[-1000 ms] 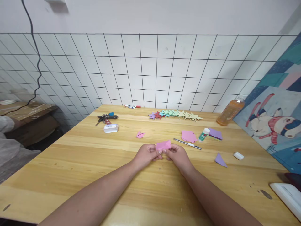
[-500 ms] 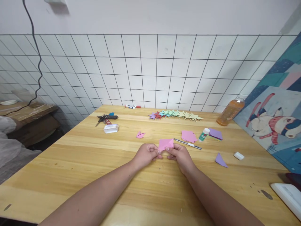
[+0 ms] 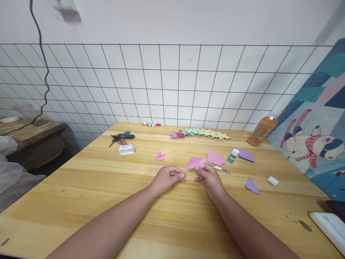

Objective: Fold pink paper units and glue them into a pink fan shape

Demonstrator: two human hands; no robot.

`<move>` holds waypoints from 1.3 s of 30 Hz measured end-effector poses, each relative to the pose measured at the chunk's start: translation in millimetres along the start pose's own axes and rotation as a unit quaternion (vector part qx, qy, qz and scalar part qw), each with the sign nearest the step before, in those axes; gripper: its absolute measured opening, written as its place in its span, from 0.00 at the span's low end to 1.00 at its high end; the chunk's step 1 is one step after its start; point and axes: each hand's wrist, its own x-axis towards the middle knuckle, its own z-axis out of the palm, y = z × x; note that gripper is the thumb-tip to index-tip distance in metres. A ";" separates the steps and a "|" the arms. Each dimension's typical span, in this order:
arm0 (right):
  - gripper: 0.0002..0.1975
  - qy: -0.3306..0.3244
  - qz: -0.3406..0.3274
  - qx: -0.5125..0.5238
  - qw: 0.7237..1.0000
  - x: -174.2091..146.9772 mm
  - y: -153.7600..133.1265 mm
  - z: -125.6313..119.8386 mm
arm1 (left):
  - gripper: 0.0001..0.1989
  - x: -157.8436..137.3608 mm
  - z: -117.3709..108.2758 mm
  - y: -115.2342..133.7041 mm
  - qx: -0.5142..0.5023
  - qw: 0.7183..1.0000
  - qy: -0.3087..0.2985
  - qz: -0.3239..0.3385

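Note:
A pink square of paper (image 3: 195, 163) is pinched at its lower edge between the thumb and fingers of my right hand (image 3: 210, 180). The sheet is tilted just above the table, with a crease toward its right corner. My left hand (image 3: 167, 178) holds nothing; its fingers are loosely curved and sit a little left of the paper. Beyond it lies a folded pink paper piece (image 3: 160, 157). Right behind my right hand are a pen (image 3: 219, 168) and a stack of pink paper squares (image 3: 215, 158).
A row of folded paper stars (image 3: 201, 133) lies near the wall. To the right are a glue stick (image 3: 233, 157), purple paper squares (image 3: 246, 155), a purple triangle (image 3: 252, 186), an eraser (image 3: 272, 180) and a bottle (image 3: 262, 130). Keys (image 3: 121, 137) and a small box (image 3: 126, 149) lie left.
My left hand has let go of the pink paper square. My right hand has moved it slightly right, and the sheet is now turned at an angle.

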 end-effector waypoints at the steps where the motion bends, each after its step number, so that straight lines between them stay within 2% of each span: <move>1: 0.13 -0.004 -0.002 -0.012 1.000 -0.4 0.6 1.4 | 0.19 -0.3 0.6 0.8 -0.003 1.000 -0.007 0.000; 9: 0.16 -0.026 -0.015 -0.098 0.995 -3.3 1.2 9.5 | 0.19 -0.5 2.2 3.0 -0.004 1.000 0.019 0.003; 16: 0.18 -0.035 -0.017 -0.130 0.991 -4.5 -0.4 10.1 | 0.17 0.1 -0.8 0.1 0.022 1.000 0.004 0.008; 24: 0.19 0.003 -0.007 -0.085 0.996 -1.3 0.4 6.5 | 0.15 -1.2 0.7 1.1 0.013 1.000 0.013 -0.004; 27: 0.17 -0.002 -0.010 -0.086 0.996 -1.3 1.0 6.9 | 0.17 -0.5 0.3 2.6 0.017 1.000 0.000 0.007; 33: 0.16 -0.006 -0.013 -0.086 0.996 -1.6 2.8 8.1 | 0.18 -0.7 1.2 7.5 0.014 1.000 0.013 0.005; 39: 0.16 -0.023 -0.019 -0.098 0.995 -1.2 5.4 9.1 | 0.16 -0.7 0.7 4.9 -0.018 1.000 0.011 -0.002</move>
